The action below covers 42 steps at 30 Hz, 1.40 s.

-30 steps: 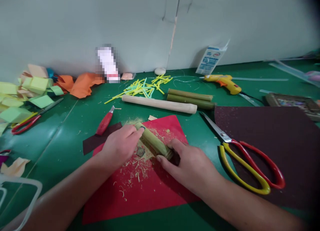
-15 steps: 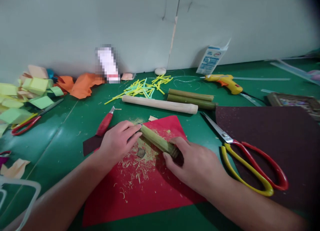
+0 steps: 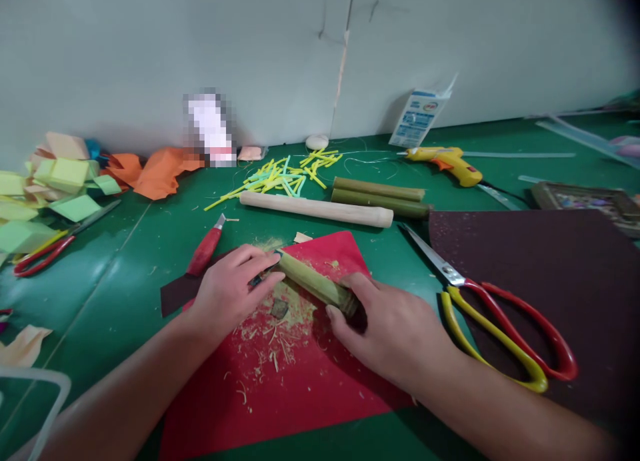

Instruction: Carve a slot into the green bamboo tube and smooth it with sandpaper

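Left hand [image 3: 233, 284] has slid back from lying over the bamboo tube [image 3: 315, 278] to its far end since the first frame; the right hand [image 3: 393, 321] and the tube sit slightly further right on the desk [image 3: 135, 274]. Tube position: over the red sheet [image 3: 280, 404], amid the shavings [image 3: 277, 338]; cannot tell whether its underside touches the sheet.

Fingers: right thumb and fingers wrap the tube's near end. Left thumb and fingers pinch a small dark piece [image 3: 260, 277], mostly hidden, just beside the far end.

Handling (judged): light and stiff; should tolerate a firm squeeze, but may split along the grain if levered. Round wall plus loose dust could let it roll or slip. Best hold: all round the near end, by the darker, ridged section, leaving the pale length exposed.

Orientation: long axis runs diagonally, far-left to near-right; far end points away from the person and leftward, near end toward the right palm.
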Each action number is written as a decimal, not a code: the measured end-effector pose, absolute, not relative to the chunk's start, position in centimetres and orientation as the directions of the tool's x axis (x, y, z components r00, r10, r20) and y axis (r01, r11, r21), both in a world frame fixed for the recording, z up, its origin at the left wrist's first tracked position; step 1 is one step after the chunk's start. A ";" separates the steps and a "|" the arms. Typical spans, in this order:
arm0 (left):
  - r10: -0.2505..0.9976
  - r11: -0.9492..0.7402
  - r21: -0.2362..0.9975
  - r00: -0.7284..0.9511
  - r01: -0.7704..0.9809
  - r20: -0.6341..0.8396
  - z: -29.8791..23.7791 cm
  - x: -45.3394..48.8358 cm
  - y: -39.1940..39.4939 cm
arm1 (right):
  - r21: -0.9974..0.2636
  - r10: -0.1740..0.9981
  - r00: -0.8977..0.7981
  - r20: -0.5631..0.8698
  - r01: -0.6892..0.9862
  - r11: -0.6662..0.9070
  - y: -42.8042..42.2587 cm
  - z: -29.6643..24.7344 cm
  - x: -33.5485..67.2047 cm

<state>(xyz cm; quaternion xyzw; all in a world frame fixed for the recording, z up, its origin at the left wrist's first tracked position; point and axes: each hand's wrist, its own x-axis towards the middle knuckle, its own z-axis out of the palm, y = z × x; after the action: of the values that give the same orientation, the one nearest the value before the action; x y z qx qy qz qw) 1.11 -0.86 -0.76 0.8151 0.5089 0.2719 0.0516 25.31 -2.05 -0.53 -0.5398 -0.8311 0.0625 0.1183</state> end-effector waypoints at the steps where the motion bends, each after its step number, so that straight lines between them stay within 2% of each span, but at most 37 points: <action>1: 0.862 -0.469 0.367 0.326 0.803 0.389 -0.8 1.1 -0.8 | -0.225 0.908 -0.393 0.144 0.881 0.417 -2.0 -0.5 25.3; 7: 0.878 -0.431 0.358 0.293 0.829 0.378 -0.9 1.1 -0.6 | -0.220 0.882 -0.440 0.167 0.856 0.469 -1.8 -0.7 25.1; 12: 0.879 -0.436 0.323 0.319 0.840 0.355 -1.0 0.8 -0.1 | -0.286 0.863 -0.487 0.133 0.815 0.504 -2.0 -0.9 24.8; 16: 0.845 -0.477 0.277 0.347 0.834 0.407 -1.2 1.1 0.2 | -0.287 0.864 -0.499 0.065 0.820 0.495 -2.1 -0.7 24.6; 20: 0.766 -0.601 0.224 0.473 0.767 0.435 -1.6 1.5 0.1 | -0.286 0.859 -0.509 0.060 0.816 0.503 -2.0 -0.6 24.6; 28: 0.727 -0.628 0.150 0.507 0.763 0.463 -1.7 1.5 0.1 | -0.280 0.857 -0.512 0.060 0.815 0.507 -2.0 -0.8 24.7; 32: 0.741 -0.590 0.144 0.461 0.794 0.489 -1.7 1.5 0.3 | -0.273 0.859 -0.506 0.073 0.818 0.506 -2.1 -0.8 24.7; 35: 0.711 -0.636 0.114 0.522 0.763 0.471 -1.7 1.7 0.2 | -0.258 0.862 -0.502 0.067 0.826 0.501 -2.0 -0.8 24.7; 39: 0.740 -0.595 0.122 0.482 0.794 0.470 -1.7 2.0 -0.1 | -0.241 0.869 -0.489 0.075 0.837 0.491 -1.9 -0.7 24.7; 42: 0.732 -0.627 0.107 0.536 0.772 0.420 -1.8 2.2 -0.4 | -0.243 0.862 -0.500 0.083 0.829 0.504 -2.0 -0.7 24.7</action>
<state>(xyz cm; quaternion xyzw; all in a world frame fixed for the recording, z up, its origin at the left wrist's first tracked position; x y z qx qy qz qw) 2.16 -0.39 -1.77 0.8752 0.4295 0.2177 -0.0455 24.69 -1.98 -0.66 -0.4905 -0.8618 0.0856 0.0968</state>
